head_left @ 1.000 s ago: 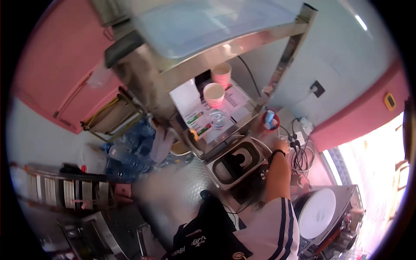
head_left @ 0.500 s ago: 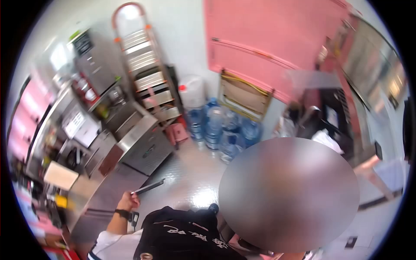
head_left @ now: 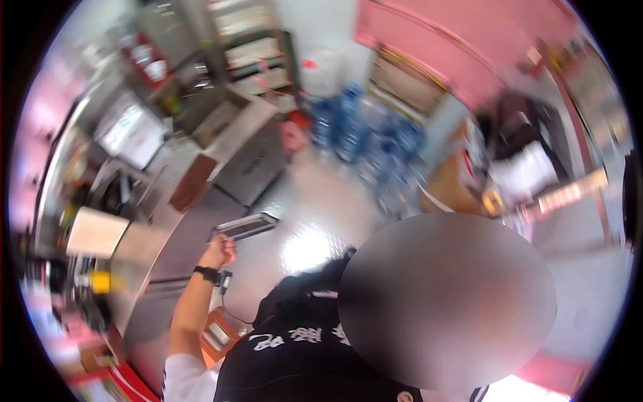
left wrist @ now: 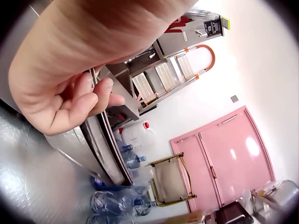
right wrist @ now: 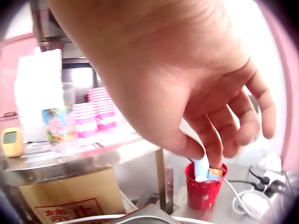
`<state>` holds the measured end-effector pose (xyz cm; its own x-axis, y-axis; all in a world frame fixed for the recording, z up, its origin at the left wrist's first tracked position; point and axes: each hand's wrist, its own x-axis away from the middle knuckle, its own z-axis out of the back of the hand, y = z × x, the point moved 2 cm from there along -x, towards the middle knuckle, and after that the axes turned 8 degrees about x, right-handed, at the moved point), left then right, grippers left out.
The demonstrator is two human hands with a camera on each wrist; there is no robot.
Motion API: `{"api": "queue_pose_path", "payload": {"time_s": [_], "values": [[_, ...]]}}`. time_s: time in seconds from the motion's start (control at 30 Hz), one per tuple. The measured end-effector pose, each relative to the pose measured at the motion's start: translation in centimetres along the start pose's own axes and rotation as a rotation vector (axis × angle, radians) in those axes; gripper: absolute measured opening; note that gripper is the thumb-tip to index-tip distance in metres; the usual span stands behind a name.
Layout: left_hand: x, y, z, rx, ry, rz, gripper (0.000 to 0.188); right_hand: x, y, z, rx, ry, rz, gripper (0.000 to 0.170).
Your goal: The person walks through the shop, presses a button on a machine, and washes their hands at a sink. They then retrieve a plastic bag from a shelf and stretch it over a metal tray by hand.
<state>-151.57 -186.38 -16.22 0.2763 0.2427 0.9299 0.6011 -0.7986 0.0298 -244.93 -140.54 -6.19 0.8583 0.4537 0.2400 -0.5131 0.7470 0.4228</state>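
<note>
Head view: a left hand (head_left: 220,252), black band (head_left: 206,273) at the wrist, is gripping a metal door (head_left: 248,228) that is standing out over the shiny floor (head_left: 308,248). Left wrist view: fingers are curling together round the door's upper edge, the door passing directly under them and stretching away from the knuckles. A ladder (left wrist: 163,77), plastic bottles (left wrist: 117,200) and a pink panel (left wrist: 229,158) are standing beyond. Right wrist view: a right hand (right wrist: 201,98) is hanging with loosely bent, slightly spread fingers just above a red bucket (right wrist: 202,197) holding small packets (right wrist: 215,173); whether the fingertips are touching these, one cannot tell. Only this view is showing that hand, the bucket and the stacked pink cups (right wrist: 105,109); the head view is showing a blurred oval on that side.
</note>
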Motion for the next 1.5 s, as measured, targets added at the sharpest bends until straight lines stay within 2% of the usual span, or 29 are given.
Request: {"api": "queue_pose_path", "payload": {"time_s": [0.13, 0.17, 0.2, 0.23, 0.27, 0.3, 0.33, 0.37, 0.4, 0.43, 0.5, 0.57, 0.6, 0.67, 0.77, 0.83, 0.87, 0.9, 1.0, 1.07, 1.13, 1.2, 1.23, 1.27, 1.33, 1.37, 1.4, 1.47, 1.5], "values": [[-1.0, 2.2, 3.3, -0.041, -0.017, 0.065, 0.02, 2.2, -3.4, 7.7, 0.029, 0.074, 0.028, 0.03], [-0.6, 2.9, 4.0, -0.051, -0.007, 0.097, 0.022, 3.3, -7.0, 11.0, 0.044, -0.21, -0.02, 0.032], [0.2, 2.9, 4.4, -0.042, 0.035, 0.1, 0.024, 10.5, -12.2, 19.2, -0.054, -0.277, -0.003, 0.027], [0.9, 2.9, 4.7, -0.061, 0.052, 0.103, 0.024, 10.0, -15.8, 20.2, 0.011, -0.508, -0.182, 0.027], [1.4, 3.3, 5.5, -0.064, 0.07, 0.095, 0.024, 17.3, -20.7, 25.7, 0.017, -0.179, 0.095, 0.029], [1.2, 3.5, 6.4, -0.139, 0.018, 0.034, 0.023, 18.2, -23.8, 24.5, 0.174, 0.206, 0.238, 0.028], [1.0, 4.0, 7.7, -0.192, -0.024, -0.046, 0.023, 22.8, -28.5, 26.7, 0.254, 0.242, 0.352, 0.022], [2.3, 3.5, 8.7, -0.629, -0.353, -0.351, 0.022, 25.2, -33.0, 26.0, 0.215, 0.445, 0.512, 0.017], [7.4, 1.9, 7.0, -1.267, -0.177, -0.762, 0.025, 30.7, -37.6, 26.5, 0.247, 0.721, 0.795, 0.016], [6.0, 2.7, 9.0, -0.704, -0.18, -0.448, 0.023, 36.8, -42.3, 28.6, 0.157, 0.566, 1.05, 0.028], [4.7, 3.9, 12.3, -0.515, -0.316, -0.225, 0.028, 46.7, -50.0, 28.8, -0.324, 0.228, 1.658, 0.028], [5.4, 3.8, 13.0, -0.37, -0.012, -0.32, 0.03, 55.9, -57.1, 25.8, -0.454, -0.142, 2.117, 0.027], [4.6, 3.5, 12.5, -0.106, -0.041, -0.045, 0.029, 59.7, -58.9, 24.3, -0.342, -0.175, 2.275, 0.028], [3.8, 3.9, 14.5, -0.14, -0.032, -0.091, 0.029, 68.6, -62.1, 21.0, -0.009, 0.111, 2.573, 0.027], [4.6, 4.0, 16.9, -0.146, 0.011, -0.172, 0.03, 77.9, -65.7, 15.8, -0.556, 0.287, 2.889, 0.021], [4.8, 4.5, 18.6, -0.159, 0.065, -0.254, 0.03, 82.0, -66.3, 14.1, -0.564, -0.431, 2.783, 0.022], [4.2, 4.9, 20.0, -0.147, 0.021, -0.209, 0.029, 83.0, -65.3, 15.2, -0.144, -0.065, 3.004, 0.02], [3.9, 4.8, 21.4, -0.085, 0.04, -0.231, 0.027, 83.0, -63.8, 18.6, -0.638, -0.453, 3.013, 0.017], [3.8, 5.1, 25.4, -0.038, 0.143, -0.267, 0.03, 84.0, -63.0, 20.0, -0.867, -0.62, 3.078, 0.014], [4.4, 5.2, 27.9, 0.01, 0.169, -0.246, 0.03, 83.5, -63.2, 22.8, -0.022, -0.432, 3.334, 0.014], [3.4, 5.6, 31.6, 0.184, 0.076, -0.175, 0.027, 84.3, -64.1, 28.4, 0.123, -0.449, 3.356, 0.013], [3.9, 6.2, 33.8, 0.244, 0.201, -0.185, 0.024, 85.4, -66.2, 31.6, 0.411, -0.349, 3.425, 0.011], [3.2, 6.5, 35.2, 0.244, 0.287, -0.236, 0.031, 86.3, -68.0, 32.2, 0.48, -0.591, 3.376, 0.013], [4.7, 6.4, 36.0, 0.4, 0.182, -0.214, 0.019, 86.9, -69.6, 31.8, 0.503, -0.574, 3.393, 0.013], [5.0, 6.4, 38.5, 0.337, 0.184, -0.279, 0.023, 88.3, -74.5, 28.5, 0.536, -1.557, 3.035, 0.012], [5.6, 6.0, 39.9, 0.337, 0.128, -0.341, 0.029, 89.7, -77.9, 24.0, 0.731, -1.899, 2.9, 0.016], [6.6, 5.4, 40.9, 0.359, 0.107, -0.384, 0.029, 90.1, -81.1, 21.5, 0.798, -1.881, 2.914, 0.016], [8.5, 4.2, 42.6, 0.432, 0.122, -0.474, 0.027, 91.4, -85.6, 18.6, 0.975, -2.17, 2.232, 0.022], [9.1, 3.7, 43.2, 0.468, 0.14, -0.531, 0.027, 91.9, -86.2, 19.5, 0.93, -1.8, 2.485, 0.023]]}}
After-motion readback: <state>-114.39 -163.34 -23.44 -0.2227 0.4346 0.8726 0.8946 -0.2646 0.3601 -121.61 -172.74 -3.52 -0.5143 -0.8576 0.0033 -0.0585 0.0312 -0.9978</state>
